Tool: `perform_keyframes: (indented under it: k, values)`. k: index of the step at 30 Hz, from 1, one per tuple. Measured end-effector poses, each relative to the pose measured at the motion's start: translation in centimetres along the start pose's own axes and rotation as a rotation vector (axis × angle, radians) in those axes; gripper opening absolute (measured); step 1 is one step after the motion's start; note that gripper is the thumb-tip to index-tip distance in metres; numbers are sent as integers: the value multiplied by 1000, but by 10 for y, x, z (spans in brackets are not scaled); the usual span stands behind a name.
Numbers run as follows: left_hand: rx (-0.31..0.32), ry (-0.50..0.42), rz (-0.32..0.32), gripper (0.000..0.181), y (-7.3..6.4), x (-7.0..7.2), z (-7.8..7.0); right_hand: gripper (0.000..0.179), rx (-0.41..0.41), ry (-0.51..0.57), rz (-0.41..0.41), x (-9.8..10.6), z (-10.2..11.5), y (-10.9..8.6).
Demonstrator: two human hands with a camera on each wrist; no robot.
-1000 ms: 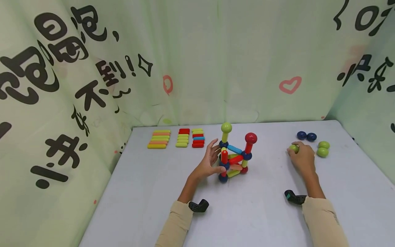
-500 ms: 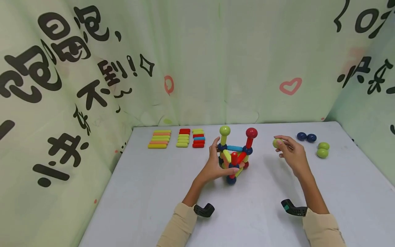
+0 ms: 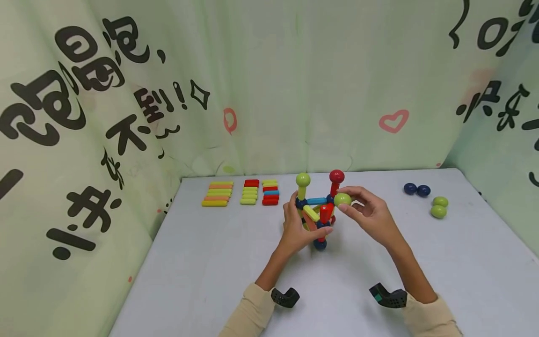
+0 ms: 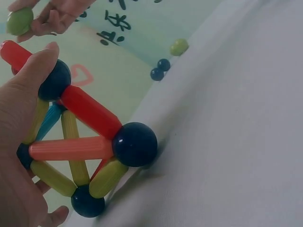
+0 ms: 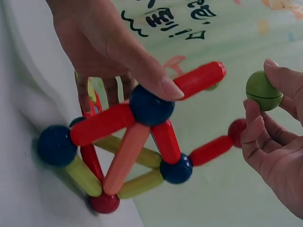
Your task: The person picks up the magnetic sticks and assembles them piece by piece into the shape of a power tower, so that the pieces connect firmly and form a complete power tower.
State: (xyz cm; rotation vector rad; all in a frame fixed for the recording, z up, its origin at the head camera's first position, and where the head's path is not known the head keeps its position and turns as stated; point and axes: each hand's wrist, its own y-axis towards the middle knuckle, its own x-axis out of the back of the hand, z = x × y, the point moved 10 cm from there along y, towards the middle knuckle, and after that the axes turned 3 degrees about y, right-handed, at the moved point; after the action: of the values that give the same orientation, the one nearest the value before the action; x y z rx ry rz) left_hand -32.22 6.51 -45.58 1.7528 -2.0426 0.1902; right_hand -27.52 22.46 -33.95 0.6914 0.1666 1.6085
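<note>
1. Brace frame (image 4: pixel 71 149) firmly with left hand (image 3: pixel 295 232): gripped from the left, thumb pressing blue ball (image 5: pixel 151 108) at foot of bare red rod (image 5: pixel 204 80), fingers behind. Probably enough support against a push.
2. Hold green ball (image 3: pixel 342 200) in right hand (image 3: pixel 373 221) as now: pinched narrowly between thumb and fingertips, in the air right of red rod, apart from its tip.
3. Aim, most likely, for that free tip. Line up centre to centre before touching; approach along the rod, not sideways.
4. Steer clear of tall post with red ball (image 3: pixel 337 176), just behind green ball in head view. Risk, if brushed: loosening a joint.
5. Press gently, with thumb backing the joint below. Cannot tell type of fit; best to feel for a firm seat before letting go.
6. Leave spare green balls (image 3: pixel 439 212) alone, well apart on the right of table (image 3: pixel 189 281).
</note>
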Motion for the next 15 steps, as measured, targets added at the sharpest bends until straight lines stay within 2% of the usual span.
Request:
perform_keyframes:
  k: [6,12,15]
  values:
    - [-6,18,-2,113,-1,0,1,44,103,-86,17,-23,12,8]
    - [13,26,25,114,-1,-1,4,47,118,-141,-6,-32,13,8]
    - [18,27,26,115,-1,-1,4,46,136,-137,-13,-33,22,8]
